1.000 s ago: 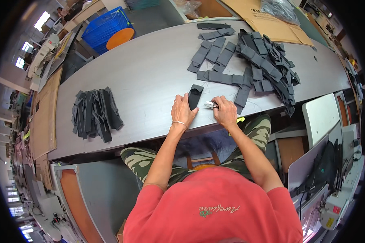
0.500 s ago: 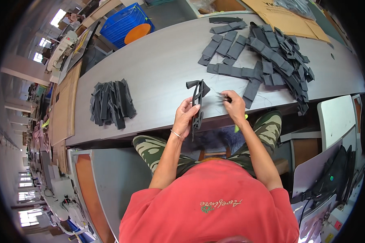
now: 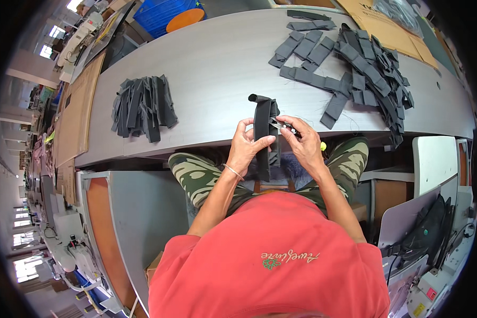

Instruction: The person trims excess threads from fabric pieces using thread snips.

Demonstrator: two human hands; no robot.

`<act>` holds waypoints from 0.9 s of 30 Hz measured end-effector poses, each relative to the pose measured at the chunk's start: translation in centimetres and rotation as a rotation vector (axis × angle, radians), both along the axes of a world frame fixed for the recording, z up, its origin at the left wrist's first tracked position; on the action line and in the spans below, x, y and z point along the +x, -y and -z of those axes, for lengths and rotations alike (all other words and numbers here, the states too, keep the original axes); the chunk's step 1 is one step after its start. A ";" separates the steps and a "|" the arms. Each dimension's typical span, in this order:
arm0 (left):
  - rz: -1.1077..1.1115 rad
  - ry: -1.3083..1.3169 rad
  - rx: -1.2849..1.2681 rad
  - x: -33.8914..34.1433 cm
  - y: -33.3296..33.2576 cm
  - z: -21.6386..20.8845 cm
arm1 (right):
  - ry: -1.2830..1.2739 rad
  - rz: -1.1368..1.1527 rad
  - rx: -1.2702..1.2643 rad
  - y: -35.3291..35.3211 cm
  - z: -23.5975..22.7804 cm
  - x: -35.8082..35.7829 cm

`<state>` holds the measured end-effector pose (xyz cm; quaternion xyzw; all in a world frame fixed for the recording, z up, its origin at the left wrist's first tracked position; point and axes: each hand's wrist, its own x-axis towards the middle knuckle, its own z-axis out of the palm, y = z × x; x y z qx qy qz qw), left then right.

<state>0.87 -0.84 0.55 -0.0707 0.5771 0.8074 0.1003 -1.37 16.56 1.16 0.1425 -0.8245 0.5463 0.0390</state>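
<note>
My left hand [image 3: 245, 147] is closed on a dark grey fabric strip [image 3: 262, 124], held upright at the table's front edge with its top end curled over. The thumb lies across the front of the strip. In my right hand [image 3: 305, 142] is a small pair of thread snips [image 3: 286, 126], dark at the grip, with metal tips against the strip's right edge. Fingers partly cover the snips, so how far the blades are apart cannot be told. A pile of similar folded strips [image 3: 373, 74] lies at the right, and a neater stack [image 3: 143, 108] at the left.
The grey table [image 3: 206, 69] curves across in front of me. Loose thread ends lie near the right pile. A flattened cardboard sheet [image 3: 381, 24] and clear plastic [image 3: 400, 13] sit at the far right. Beyond the table stand a blue crate [image 3: 161, 16] and an orange round stool [image 3: 185, 19].
My right hand has moved left, bringing the snips up against the strip. The strip has turned to show its broader side. The whole view has shifted slightly.
</note>
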 end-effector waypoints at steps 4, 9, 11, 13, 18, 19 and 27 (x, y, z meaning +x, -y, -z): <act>-0.074 0.093 0.248 0.8 1.0 0.0 | -0.114 0.069 0.100 0.6 -0.4 0.2; -0.134 0.019 0.257 1.1 2.1 0.0 | -0.171 0.042 0.194 0.8 -1.2 0.4; -0.127 0.003 0.204 1.3 2.5 -0.1 | -0.202 0.025 0.218 1.0 -1.4 0.4; -0.132 0.005 0.181 1.4 2.6 0.2 | -0.389 -0.026 0.339 1.4 -1.4 0.2; -0.135 0.007 0.194 1.7 2.0 -0.2 | -0.439 0.002 0.363 2.5 -0.9 0.2; -0.119 0.012 0.196 1.8 1.8 -0.4 | -0.431 0.013 0.351 2.6 -0.8 0.2; -0.104 -0.023 0.164 1.9 1.5 0.2 | -0.029 0.193 0.057 1.4 -0.1 -0.2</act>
